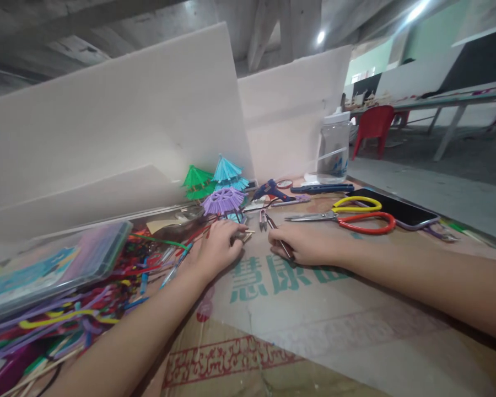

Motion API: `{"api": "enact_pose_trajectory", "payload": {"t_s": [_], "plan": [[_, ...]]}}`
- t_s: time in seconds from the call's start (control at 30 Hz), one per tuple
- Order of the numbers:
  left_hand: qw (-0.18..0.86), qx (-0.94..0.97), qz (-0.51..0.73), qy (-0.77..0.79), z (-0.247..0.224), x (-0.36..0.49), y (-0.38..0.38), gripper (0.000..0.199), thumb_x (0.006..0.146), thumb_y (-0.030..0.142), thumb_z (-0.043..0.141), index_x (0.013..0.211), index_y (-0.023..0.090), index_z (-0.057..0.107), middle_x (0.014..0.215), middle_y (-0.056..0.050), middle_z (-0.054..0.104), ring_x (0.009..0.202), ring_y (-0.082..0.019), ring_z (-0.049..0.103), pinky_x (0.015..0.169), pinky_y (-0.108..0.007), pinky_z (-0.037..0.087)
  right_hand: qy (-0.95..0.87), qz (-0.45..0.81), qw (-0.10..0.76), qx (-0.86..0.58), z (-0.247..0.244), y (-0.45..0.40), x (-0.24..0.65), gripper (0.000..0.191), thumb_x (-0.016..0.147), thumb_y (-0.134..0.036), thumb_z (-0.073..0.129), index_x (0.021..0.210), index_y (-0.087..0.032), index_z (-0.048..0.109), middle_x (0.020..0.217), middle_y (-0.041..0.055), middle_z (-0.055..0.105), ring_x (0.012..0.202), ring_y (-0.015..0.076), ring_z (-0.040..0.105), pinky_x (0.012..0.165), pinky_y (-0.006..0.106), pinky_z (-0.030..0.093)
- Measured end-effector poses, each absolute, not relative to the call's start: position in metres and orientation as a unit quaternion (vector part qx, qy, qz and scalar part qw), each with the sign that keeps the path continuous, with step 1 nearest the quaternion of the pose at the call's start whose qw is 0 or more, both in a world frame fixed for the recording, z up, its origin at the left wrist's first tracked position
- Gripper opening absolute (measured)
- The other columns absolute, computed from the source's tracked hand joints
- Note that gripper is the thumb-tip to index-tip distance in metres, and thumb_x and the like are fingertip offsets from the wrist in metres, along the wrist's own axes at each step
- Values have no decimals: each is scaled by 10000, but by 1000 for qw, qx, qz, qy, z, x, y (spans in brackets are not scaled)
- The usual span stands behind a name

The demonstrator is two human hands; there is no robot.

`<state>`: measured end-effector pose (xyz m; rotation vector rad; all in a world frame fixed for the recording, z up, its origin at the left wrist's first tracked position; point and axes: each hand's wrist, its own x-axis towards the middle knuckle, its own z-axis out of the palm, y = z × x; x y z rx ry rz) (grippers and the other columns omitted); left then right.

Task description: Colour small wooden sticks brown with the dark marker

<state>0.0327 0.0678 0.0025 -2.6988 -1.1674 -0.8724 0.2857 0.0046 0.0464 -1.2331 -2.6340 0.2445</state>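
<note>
My left hand (219,248) rests on the table with its fingers curled in. Short thin wooden sticks (248,234) show at its fingertips. In my right hand (297,245) is a slim dark pen-like tool (274,225), its thin end pointing away from me. Small dark-tipped thread snips (263,221) lie between the two hands. Just beyond my left hand stands a purple umbrella-shaped model (223,202), with a green one (198,182) and a light blue one (228,172) behind it.
Scissors (343,215) with yellow and red handles and a phone (397,208) lie right. Farther back are a blue glue gun (273,191), a utility knife (322,188) and a clear bottle (333,149). Left, a plastic case (58,270) sits on colourful pipe cleaners (82,314). White boards (149,116) stand behind.
</note>
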Motion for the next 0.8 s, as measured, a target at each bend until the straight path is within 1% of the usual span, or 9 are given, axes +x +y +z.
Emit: {"api": "enact_pose_trajectory", "payload": {"t_s": [0.13,0.2,0.27,0.33,0.43,0.53,0.67,0.8], "plan": [[30,-903,-239,-356,4,30,70,488,734,121,538,1191,207,685,1227,-69,662,1179,-261,556,1061,-430,407,-892,94,86,-433,53,1,284,146,849,-107,533,783,-205,447,833,13,581,704,144,491,604,245,263],[32,-912,-220,-345,6,25,73,509,728,132,549,1212,212,687,1276,-72,627,1220,-269,524,1093,-436,382,-891,88,83,-438,54,1,284,151,847,-110,539,779,-206,445,825,10,577,697,143,485,598,245,258],[40,-915,-207,-345,8,21,76,479,758,160,557,1214,214,693,1258,-83,613,1207,-285,510,1086,-458,376,-892,87,88,-435,52,2,285,143,851,-116,543,787,-207,452,831,13,579,710,147,494,599,244,262],[47,-915,-195,-351,9,18,78,450,794,187,558,1220,225,697,1198,-87,610,1158,-293,509,1049,-471,393,-894,94,92,-428,50,4,286,136,834,-95,546,804,-206,473,850,18,594,731,149,513,606,242,273],[49,-917,-171,-356,8,17,78,457,818,191,552,1247,267,691,1119,-69,609,1093,-281,510,998,-450,423,-894,108,91,-425,48,6,286,164,792,-50,538,813,-206,492,867,17,612,740,147,530,611,240,279],[45,-918,-157,-363,8,18,75,446,847,204,546,1263,283,686,1106,-61,609,1084,-276,507,986,-433,435,-893,117,87,-425,49,6,286,180,772,-32,524,795,-204,479,850,10,609,729,145,521,612,239,283],[37,-913,-152,-376,10,23,72,392,891,229,527,1246,245,693,1119,-74,623,1096,-281,514,997,-444,431,-894,123,87,-421,49,6,286,197,747,-15,512,780,-203,462,828,6,592,730,148,511,613,241,284],[26,-907,-152,-391,11,25,71,355,920,281,514,1215,198,693,1136,-94,637,1108,-290,534,1011,-458,426,-892,121,87,-428,51,4,286,184,767,-27,515,805,-204,486,847,9,599,734,149,513,614,241,282]]}}
